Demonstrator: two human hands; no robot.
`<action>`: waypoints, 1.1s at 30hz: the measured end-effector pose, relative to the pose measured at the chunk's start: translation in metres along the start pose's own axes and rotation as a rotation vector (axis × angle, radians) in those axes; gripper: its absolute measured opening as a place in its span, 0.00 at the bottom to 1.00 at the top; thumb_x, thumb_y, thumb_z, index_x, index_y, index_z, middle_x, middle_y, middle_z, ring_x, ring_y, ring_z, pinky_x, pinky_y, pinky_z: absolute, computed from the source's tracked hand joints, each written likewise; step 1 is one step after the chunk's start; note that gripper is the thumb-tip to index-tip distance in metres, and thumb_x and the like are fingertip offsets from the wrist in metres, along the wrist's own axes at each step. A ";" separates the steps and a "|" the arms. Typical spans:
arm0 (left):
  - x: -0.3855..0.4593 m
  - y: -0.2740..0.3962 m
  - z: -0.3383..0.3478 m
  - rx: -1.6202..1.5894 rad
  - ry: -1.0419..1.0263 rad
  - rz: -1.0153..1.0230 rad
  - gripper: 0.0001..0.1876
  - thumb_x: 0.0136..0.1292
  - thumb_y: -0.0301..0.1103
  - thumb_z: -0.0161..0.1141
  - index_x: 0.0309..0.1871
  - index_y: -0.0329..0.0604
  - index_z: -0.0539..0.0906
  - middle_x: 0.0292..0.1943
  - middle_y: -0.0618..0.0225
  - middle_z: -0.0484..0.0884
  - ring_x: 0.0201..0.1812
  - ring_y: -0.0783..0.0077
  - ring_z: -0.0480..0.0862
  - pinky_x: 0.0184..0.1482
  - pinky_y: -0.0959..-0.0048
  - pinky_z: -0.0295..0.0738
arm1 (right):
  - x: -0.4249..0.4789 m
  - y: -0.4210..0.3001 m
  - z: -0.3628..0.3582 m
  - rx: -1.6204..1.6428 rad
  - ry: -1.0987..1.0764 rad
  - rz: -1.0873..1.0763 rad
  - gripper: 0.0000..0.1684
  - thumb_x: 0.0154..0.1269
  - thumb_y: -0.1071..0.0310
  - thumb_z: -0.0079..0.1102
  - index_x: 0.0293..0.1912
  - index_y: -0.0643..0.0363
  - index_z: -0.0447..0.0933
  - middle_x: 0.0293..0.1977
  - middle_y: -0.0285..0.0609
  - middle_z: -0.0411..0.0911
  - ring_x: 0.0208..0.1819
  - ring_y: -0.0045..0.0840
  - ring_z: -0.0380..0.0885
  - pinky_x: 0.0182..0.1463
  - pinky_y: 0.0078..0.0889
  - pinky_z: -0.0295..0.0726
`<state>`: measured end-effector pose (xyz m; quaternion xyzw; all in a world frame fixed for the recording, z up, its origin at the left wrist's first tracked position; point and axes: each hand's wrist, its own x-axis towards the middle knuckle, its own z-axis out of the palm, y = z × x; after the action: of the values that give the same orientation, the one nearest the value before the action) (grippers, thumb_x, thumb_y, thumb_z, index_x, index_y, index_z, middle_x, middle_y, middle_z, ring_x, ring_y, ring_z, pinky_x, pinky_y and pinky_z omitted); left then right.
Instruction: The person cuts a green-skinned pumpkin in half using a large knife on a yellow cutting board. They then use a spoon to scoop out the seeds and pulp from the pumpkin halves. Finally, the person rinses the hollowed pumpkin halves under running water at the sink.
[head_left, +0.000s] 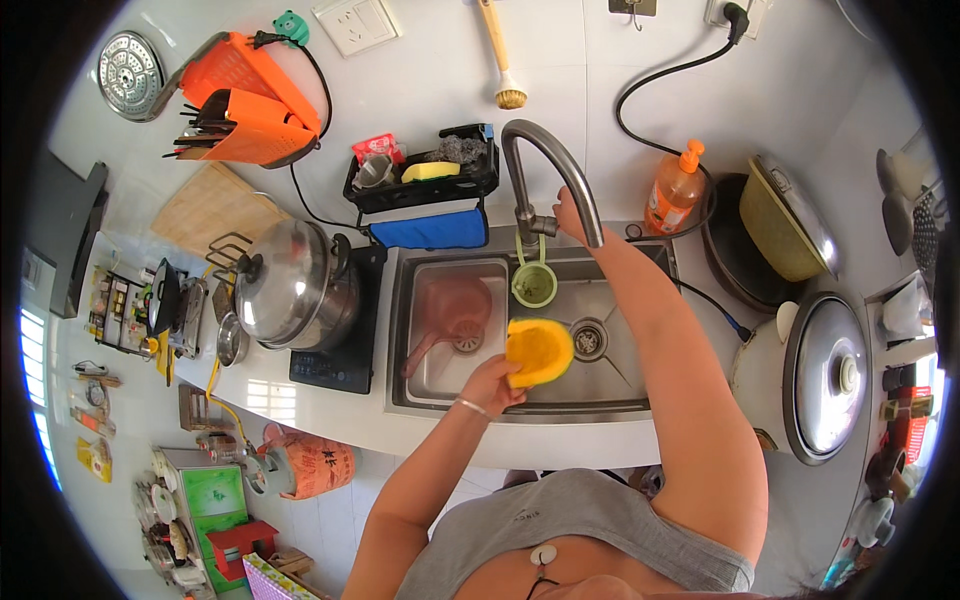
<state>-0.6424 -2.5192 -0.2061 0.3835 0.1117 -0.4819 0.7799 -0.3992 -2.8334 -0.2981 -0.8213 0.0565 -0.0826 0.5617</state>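
Note:
My left hand (495, 381) grips a cut piece of pumpkin (541, 354) by its near left edge. Its hollowed yellow flesh faces up, with a thin green rind around it. The piece is above the divider and right basin of the stainless steel sink (600, 394). My right hand (576, 217) is at the side handle of the metal faucet (551, 139), its fingers curled and partly hidden behind the spout. A green strainer cup (535, 285) hangs below the faucet base. In the left basin lies a reddish translucent ladle (454, 307). No water stream is visible.
Left of the sink, a lidded steel pot (285, 285) stands on a black induction cooker (330, 371). A black caddy (420, 184) holds a sponge and scourer behind the sink. To the right are an orange soap bottle (671, 195), pans and a large lidded pot (772, 382).

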 end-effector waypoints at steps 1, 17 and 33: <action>0.012 -0.001 0.006 -0.017 -0.010 -0.008 0.11 0.63 0.32 0.57 0.48 0.43 0.75 0.35 0.63 0.82 0.23 0.70 0.77 0.30 0.69 0.74 | 0.000 -0.001 -0.001 0.060 -0.010 0.009 0.14 0.65 0.73 0.58 0.47 0.69 0.67 0.23 0.51 0.74 0.21 0.34 0.80 0.23 0.40 0.79; 0.152 0.003 0.030 0.036 0.075 0.062 0.23 0.65 0.23 0.58 0.62 0.50 0.69 0.48 0.64 0.79 0.36 0.66 0.81 0.36 0.66 0.78 | -0.146 -0.059 -0.073 0.164 -0.331 0.373 0.24 0.68 0.48 0.59 0.52 0.58 0.77 0.39 0.38 0.80 0.42 0.27 0.80 0.43 0.34 0.80; 0.213 0.039 0.003 0.949 0.258 0.732 0.16 0.65 0.34 0.59 0.55 0.46 0.75 0.42 0.62 0.84 0.38 0.61 0.84 0.35 0.65 0.77 | -0.188 -0.104 -0.053 0.531 -0.176 0.483 0.43 0.56 0.43 0.69 0.65 0.55 0.67 0.54 0.41 0.75 0.55 0.27 0.75 0.50 0.38 0.80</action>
<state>-0.5019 -2.6537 -0.3006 0.7578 -0.1605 -0.1294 0.6190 -0.5939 -2.8092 -0.1957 -0.6139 0.1770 0.1117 0.7611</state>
